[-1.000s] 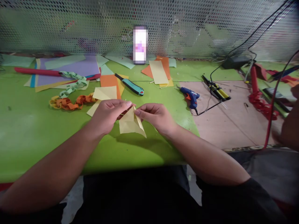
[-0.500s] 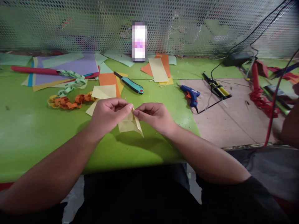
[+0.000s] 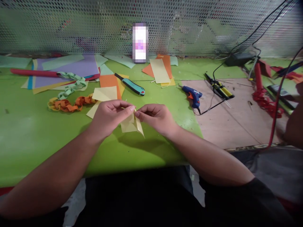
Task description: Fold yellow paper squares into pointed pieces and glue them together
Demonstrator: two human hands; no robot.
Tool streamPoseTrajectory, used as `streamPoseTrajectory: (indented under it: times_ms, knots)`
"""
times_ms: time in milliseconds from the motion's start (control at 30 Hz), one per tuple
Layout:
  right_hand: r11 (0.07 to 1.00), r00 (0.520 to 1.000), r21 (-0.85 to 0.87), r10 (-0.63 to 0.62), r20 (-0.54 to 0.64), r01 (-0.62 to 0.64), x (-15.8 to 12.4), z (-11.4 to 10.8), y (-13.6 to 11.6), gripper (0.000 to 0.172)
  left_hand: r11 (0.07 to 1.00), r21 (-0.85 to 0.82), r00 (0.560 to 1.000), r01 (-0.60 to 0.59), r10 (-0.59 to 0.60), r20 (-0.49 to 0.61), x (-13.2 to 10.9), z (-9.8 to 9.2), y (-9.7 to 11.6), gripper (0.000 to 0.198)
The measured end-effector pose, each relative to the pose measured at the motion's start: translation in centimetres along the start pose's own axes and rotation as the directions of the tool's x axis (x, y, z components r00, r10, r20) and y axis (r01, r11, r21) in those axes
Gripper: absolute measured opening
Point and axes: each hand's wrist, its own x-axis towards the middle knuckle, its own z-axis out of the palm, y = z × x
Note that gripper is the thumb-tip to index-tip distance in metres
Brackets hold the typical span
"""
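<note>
A piece of pale yellow paper [image 3: 129, 125], partly folded, hangs between my two hands above the green tabletop. My left hand [image 3: 111, 116] pinches its upper edge between thumb and fingers. Close beside it, my right hand [image 3: 156, 117] pinches the same paper near the fold. The thumbs almost meet, and the fingers hide the paper's top end. Just behind my left hand lie more pale yellow sheets [image 3: 105, 93]. A teal and black utility knife [image 3: 132, 85] rests beyond the hands.
Orange and green paper chains [image 3: 78, 102] lie left, near purple sheets [image 3: 68, 66]. A blue glue gun [image 3: 193, 95] and yellow-handled pliers [image 3: 222, 90] lie right, with cables. A phone [image 3: 140, 42], its screen blurred, leans on the mesh panel [image 3: 94, 25]. Another person's arm [image 3: 293, 126] shows at far right.
Both hands keep their pinch on the pale yellow paper, almost unmoved. The paper's lower edge has shifted very slightly upward.
</note>
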Motion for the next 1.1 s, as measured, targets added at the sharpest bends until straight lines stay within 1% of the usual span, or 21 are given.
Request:
streamPoseTrajectory:
  times_ms: [200,433,533,633,700,767,867,1033,1100]
  knots:
    - [0.999,1.000,-0.050,-0.020,-0.007,0.020,-0.1,-0.1,-0.2,0.043,0.999,-0.019,0.999,0.042,-0.041,0.028,0.2,-0.2,-0.1,0.028]
    - [0.993,0.998,-0.101,-0.059,-0.020,0.056,-0.1,0.0,0.0,0.042,0.996,0.082,0.998,-0.036,0.032,0.050,0.0,-0.3,0.4,0.021]
    - [0.996,0.999,-0.071,-0.047,-0.002,0.047,-0.1,-0.1,-0.1,0.040,0.993,0.096,0.996,-0.065,0.059,0.062,-0.2,-0.3,0.5,0.019]
    - [1.000,0.998,0.001,-0.016,0.059,0.016,0.1,-0.4,-0.1,0.040,0.995,0.060,0.997,-0.075,0.073,0.040,-0.1,-0.3,0.2,0.017]
    - [0.999,0.995,0.050,0.009,0.103,-0.014,0.2,-0.6,0.0,0.040,0.998,0.008,0.998,-0.057,0.056,0.012,0.2,-0.2,-0.3,0.019]
    - [0.995,0.992,0.095,0.026,0.123,-0.038,0.4,-0.7,0.2,0.039,0.999,-0.042,1.000,-0.024,0.023,-0.013,0.4,-0.1,-0.6,0.021]
    - [0.989,0.991,0.135,0.039,0.124,-0.056,0.5,-0.6,0.3,0.038,0.996,-0.084,0.999,0.012,-0.015,-0.029,0.6,0.0,-1.0,0.023]
    - [0.989,0.993,0.135,0.046,0.112,-0.061,0.5,-0.5,0.2,0.039,0.993,-0.121,0.999,0.010,-0.015,-0.042,0.5,0.0,-1.1,0.020]
    - [0.989,0.994,0.132,0.047,0.098,-0.060,0.4,-0.5,0.1,0.038,0.991,-0.131,0.999,0.027,-0.030,-0.026,0.5,0.0,-1.2,0.021]
